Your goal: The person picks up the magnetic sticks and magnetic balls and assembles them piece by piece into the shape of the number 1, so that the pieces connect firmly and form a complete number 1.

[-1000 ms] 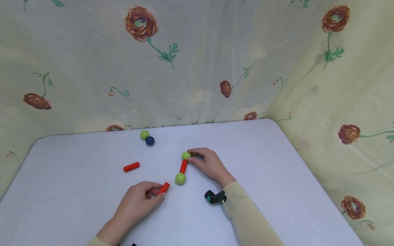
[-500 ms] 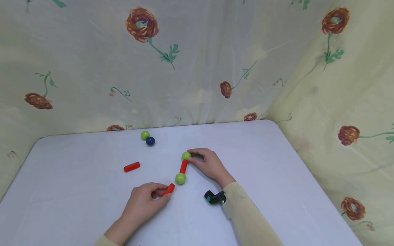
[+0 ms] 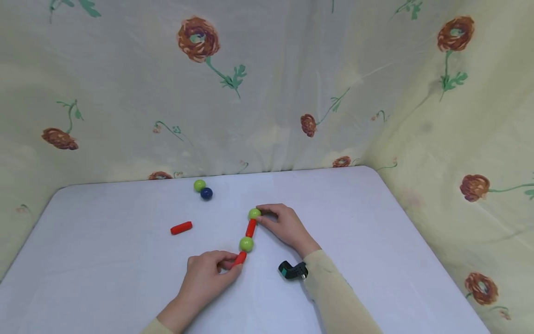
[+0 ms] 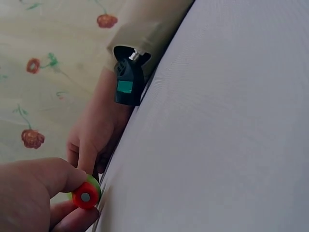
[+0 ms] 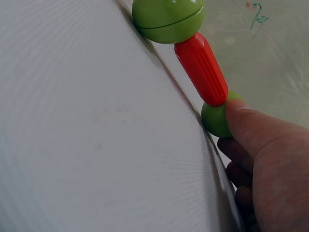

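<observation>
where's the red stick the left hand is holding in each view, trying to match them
Head: the red stick is below center, slightly left, pinched in the left hand.
Left wrist: lower left, seen end-on.
Right wrist: not in it.
Shared landmark: the right hand, just right of center in head, left of center in left wrist, lower right in right wrist.

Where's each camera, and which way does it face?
Head: on the head, facing forward-down over the table; left hand and right hand show.
Left wrist: on that wrist, facing the left hand's red stick; both hands show.
Right wrist: on that wrist, facing a pinched green ball; right hand shows.
Head and right wrist share that ball.
</observation>
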### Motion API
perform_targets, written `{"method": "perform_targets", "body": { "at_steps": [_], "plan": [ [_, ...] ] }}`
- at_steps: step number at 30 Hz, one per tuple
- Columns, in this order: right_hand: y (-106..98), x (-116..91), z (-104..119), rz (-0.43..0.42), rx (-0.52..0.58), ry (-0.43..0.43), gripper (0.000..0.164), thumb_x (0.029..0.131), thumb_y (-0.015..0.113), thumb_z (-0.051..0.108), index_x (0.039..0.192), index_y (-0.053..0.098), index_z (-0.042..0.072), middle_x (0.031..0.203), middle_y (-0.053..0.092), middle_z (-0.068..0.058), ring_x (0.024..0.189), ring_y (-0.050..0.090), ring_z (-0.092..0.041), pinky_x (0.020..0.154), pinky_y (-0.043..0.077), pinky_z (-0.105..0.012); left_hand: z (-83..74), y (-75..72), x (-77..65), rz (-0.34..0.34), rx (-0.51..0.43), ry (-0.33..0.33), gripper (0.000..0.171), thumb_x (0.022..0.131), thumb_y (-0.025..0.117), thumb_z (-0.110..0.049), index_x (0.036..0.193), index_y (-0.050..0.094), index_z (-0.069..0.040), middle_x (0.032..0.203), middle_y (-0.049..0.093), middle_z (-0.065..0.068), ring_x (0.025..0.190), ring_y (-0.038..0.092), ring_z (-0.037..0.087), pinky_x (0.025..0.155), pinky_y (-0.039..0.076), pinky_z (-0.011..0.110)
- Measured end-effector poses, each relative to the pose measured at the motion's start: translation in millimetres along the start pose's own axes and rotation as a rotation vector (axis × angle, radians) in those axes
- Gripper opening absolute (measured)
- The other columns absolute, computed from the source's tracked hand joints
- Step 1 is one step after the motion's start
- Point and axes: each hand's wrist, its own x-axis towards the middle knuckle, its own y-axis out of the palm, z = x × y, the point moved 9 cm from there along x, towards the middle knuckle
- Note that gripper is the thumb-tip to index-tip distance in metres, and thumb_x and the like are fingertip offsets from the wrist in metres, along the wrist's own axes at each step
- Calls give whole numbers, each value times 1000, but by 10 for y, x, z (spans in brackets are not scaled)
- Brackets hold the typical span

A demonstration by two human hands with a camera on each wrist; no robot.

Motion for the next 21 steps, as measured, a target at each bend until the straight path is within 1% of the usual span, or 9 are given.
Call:
{"method": "perform_targets", "body": {
  "at_steps": [5,9,11,13,15,18,21],
  "plan": [
    [-12,-3,-7,2,-5,7,37,92,67,48,125,68,31,119,63,20,119,54,-7,101,42,-34,-9,25,22,-3,3,-29,25,82,79,-37,101,78,-21,71,60,-21,59,48,6,74,29,40],
    [-34,14,14,-13,-27,-6,37,92,68,47,125,68,30,120,63,19,118,55,-7,101,43,-34,-27,-2,37,-24,23,-23,26,82,79,-39,101,78,-21,70,60,-20,59,48,7,74,29,39],
    [-50,14,32,-29,-29,-22,39,92,68,46,127,67,29,122,63,17,120,55,-9,101,43,-36,-33,-13,40,-33,38,-13,27,82,79,-40,101,78,-22,70,59,-20,59,47,6,73,29,39],
    [-62,0,21,-54,-11,-33,40,93,67,45,128,66,27,123,63,16,120,55,-9,101,43,-36,-27,-9,36,-30,42,-14,28,82,79,-41,102,77,-22,71,59,-20,59,47,6,73,29,38],
    [-91,-45,17,-95,17,-46,38,94,68,41,128,67,25,123,64,14,117,57,-9,98,45,-36,-17,6,23,-21,44,-18,30,82,79,-42,103,77,-22,70,58,-20,59,47,5,73,29,39],
    [-138,-149,23,-156,49,-59,33,94,69,34,125,68,23,117,65,14,109,59,-6,92,49,-34,-6,29,11,-10,42,-24,31,82,78,-44,104,77,-22,71,58,-20,60,47,5,72,29,39],
    [-142,-270,98,-157,59,-74,28,95,69,32,122,70,22,112,65,17,104,59,-3,89,50,-33,-7,26,11,-14,45,-24,32,82,78,-45,105,77,-22,71,58,-20,61,47,5,73,29,39]
  ]
}}
